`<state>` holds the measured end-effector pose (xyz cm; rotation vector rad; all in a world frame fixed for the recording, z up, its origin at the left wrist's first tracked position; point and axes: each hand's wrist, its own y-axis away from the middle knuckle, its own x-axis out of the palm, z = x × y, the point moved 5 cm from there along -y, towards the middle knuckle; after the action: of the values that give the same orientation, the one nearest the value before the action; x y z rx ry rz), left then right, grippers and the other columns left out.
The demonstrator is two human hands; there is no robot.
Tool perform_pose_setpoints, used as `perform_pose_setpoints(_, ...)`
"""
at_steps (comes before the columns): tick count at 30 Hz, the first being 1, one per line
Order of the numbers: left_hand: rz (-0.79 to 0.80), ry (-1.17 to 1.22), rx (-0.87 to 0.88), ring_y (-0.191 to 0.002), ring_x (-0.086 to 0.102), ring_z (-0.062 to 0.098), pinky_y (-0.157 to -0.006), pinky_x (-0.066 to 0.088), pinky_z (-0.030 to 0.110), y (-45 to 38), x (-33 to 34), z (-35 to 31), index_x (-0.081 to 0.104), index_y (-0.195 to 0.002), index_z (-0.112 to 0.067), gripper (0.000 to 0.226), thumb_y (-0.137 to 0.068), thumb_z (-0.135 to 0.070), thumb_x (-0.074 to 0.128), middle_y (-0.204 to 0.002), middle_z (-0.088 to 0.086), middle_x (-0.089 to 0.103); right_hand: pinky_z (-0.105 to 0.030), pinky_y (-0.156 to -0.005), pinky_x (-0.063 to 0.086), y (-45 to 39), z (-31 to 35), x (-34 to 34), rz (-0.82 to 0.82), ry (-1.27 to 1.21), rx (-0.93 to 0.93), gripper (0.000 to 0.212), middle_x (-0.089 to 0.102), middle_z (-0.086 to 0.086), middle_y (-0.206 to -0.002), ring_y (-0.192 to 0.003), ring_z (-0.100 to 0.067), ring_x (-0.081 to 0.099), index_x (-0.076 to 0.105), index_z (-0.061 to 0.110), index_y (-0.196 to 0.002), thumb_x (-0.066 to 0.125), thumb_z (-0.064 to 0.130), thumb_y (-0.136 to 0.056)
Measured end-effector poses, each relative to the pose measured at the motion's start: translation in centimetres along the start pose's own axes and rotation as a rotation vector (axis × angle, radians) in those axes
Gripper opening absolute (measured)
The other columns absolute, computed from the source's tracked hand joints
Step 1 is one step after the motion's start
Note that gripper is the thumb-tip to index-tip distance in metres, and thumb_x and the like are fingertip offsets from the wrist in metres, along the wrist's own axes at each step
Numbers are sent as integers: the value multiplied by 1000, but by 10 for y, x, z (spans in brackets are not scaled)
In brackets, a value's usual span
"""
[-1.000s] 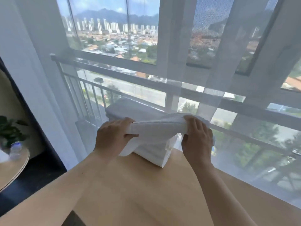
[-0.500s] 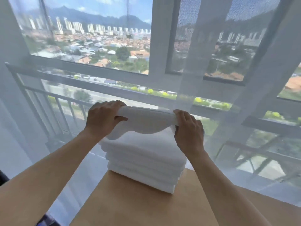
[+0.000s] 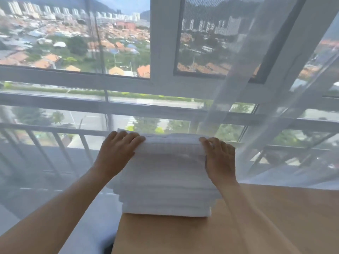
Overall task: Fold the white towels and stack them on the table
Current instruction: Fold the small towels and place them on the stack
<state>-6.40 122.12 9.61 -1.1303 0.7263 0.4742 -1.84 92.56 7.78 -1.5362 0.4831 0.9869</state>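
White folded towel (image 3: 170, 145) lies atop the stack (image 3: 166, 191) on the bench (image 3: 256, 226), long axis left-right; left hand (image 3: 117, 154) and right hand (image 3: 219, 158) grip its ends, equally near.

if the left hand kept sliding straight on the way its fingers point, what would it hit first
Probably nothing solid at once. The left hand grips the top towel, fingers pointing away over its far edge; beyond that hangs the sheer curtain, then the window. Depth is unclear.
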Motion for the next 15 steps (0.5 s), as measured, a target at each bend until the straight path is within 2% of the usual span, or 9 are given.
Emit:
perform_pose_setpoints(3, 77, 140, -71, -87, 67, 32, -73, 50, 43, 40, 20, -9, 73, -111, -18, 69, -46, -10, 98, -108, -1, 73, -45, -82, 45, 33, -5, 16, 117, -47, 44, 68, 57, -3, -114, -102, -31, 57, 57, 21, -125, 72, -4, -65)
perform_pose_setpoints(5, 78, 221, -216, -95, 66, 32, -79, 48, 45, 57, 27, -4, 73, -112, -18, 68, -50, -10, 97, -111, -3, 73, -43, -81, 45, 43, -12, 23, 155, -118, 98, 68, 56, -1, -118, -105, -31, 55, 55, 21, -127, 73, -2, -65)
perform_pose_setpoints(8, 51, 396, -443, -109, 62, 32, -87, 52, 51, 68, 29, 6, 70, -115, -18, 65, -56, -7, 96, -120, -1, 70, -40, -91, 45, 43, -25, 26, 162, -307, 268, 59, 55, 2, -122, -114, -25, 51, 55, 21, -125, 74, 5, -72)
perform_pose_setpoints(11, 48, 576, -646, -119, 54, 25, -99, 47, 43, 72, 27, 13, 66, -120, -22, 64, -63, -16, 95, -134, -2, 62, -35, -92, 43, 40, -39, 26, 145, -473, 429, 58, 50, 4, -122, -115, -21, 49, 55, 23, -126, 80, 16, -74)
perform_pose_setpoints(13, 45, 742, -886, -110, 60, 13, -93, 48, 36, 78, 26, 21, 60, -124, -31, 70, -63, -32, 95, -126, -13, 62, -35, -91, 43, 42, -46, 25, 148, -538, 540, 61, 44, 5, -120, -112, -21, 50, 52, 26, -128, 83, 22, -76)
perform_pose_setpoints(15, 101, 992, -1140, -98, 68, 9, -77, 54, 30, 85, 30, 25, 55, -126, -36, 77, -60, -44, 93, -119, -14, 65, -37, -83, 45, 45, -51, 24, 171, -582, 630, 59, 39, 5, -113, -100, -20, 52, 50, 34, -126, 82, 31, -77)
